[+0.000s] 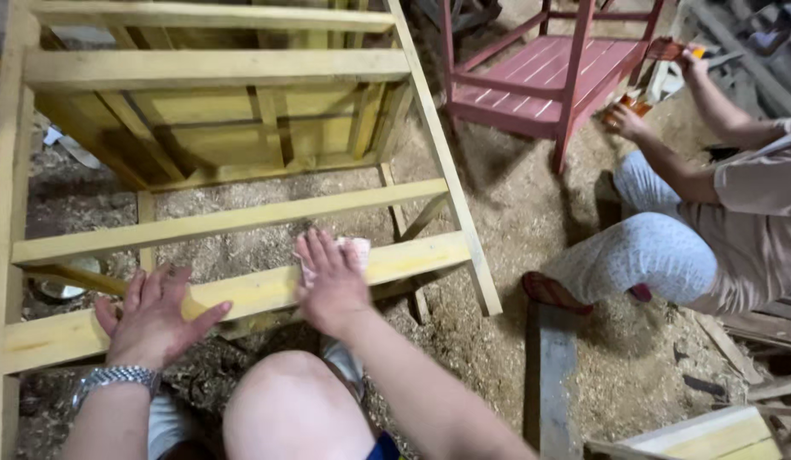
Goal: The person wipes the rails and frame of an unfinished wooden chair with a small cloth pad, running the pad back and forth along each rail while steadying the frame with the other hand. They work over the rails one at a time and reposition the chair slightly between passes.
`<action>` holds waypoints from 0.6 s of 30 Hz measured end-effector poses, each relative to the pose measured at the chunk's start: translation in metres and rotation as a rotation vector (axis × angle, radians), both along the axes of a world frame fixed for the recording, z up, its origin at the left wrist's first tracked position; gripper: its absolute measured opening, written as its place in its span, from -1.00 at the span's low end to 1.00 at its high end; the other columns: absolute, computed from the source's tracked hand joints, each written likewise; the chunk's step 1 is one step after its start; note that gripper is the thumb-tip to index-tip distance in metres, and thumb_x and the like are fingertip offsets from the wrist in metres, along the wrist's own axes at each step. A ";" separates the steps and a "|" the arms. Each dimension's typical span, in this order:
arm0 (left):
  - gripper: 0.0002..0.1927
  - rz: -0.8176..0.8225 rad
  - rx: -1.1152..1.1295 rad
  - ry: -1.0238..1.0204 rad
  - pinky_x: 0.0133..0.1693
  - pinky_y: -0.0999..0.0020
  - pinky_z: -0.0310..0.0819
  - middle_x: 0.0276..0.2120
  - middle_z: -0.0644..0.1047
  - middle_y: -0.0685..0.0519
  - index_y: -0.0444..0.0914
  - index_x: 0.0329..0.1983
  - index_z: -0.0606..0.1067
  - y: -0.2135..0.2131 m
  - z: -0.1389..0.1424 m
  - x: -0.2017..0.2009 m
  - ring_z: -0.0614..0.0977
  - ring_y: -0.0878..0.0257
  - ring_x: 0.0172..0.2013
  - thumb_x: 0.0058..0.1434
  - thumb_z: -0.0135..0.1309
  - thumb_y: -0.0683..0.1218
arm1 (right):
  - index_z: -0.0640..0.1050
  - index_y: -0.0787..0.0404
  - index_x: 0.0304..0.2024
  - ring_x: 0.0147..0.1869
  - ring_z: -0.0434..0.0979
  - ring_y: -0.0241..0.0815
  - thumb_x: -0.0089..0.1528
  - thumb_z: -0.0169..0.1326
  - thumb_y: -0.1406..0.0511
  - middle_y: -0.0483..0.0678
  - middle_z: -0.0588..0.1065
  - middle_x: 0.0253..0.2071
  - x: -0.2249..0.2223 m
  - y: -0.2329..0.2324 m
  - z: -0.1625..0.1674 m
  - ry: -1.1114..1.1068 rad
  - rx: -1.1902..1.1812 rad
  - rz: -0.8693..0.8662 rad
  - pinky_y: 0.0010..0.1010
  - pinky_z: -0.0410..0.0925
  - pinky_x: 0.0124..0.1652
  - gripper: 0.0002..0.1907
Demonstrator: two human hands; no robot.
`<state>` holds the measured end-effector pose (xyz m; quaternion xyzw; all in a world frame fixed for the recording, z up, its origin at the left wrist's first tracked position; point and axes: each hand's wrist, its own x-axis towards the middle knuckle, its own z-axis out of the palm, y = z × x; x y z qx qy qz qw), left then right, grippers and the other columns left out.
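A pale yellow wooden frame (217,68) with several slats lies in front of me on a sawdust floor. My left hand (153,319) rests flat on its nearest slat (259,290), fingers spread, a metal watch on the wrist. Further right on the same slat, my right hand (332,281) presses a small pinkish sheet of sandpaper (355,249) against the wood. My bare knee (293,409) shows below the hands.
Another person (710,230) crouches at the right, both hands on a red slatted wooden chair (549,77). Sawdust (532,221) covers the floor. A dark plank (549,375) and pale boards (710,434) lie at lower right, more scrap wood along the right edge.
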<state>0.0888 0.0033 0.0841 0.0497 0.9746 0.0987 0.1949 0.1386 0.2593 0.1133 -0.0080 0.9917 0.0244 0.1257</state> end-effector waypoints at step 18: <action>0.19 -0.011 -0.068 0.029 0.36 -0.29 -0.55 0.55 -0.15 0.15 0.17 0.54 -0.01 -0.001 -0.013 -0.003 -0.24 0.12 0.52 -0.10 -0.14 0.74 | -0.29 0.09 0.54 0.65 -0.43 -0.11 0.41 -0.63 0.16 -0.10 -0.33 0.60 0.019 0.069 0.016 -0.011 0.045 -0.109 -0.13 -0.38 0.51 -0.35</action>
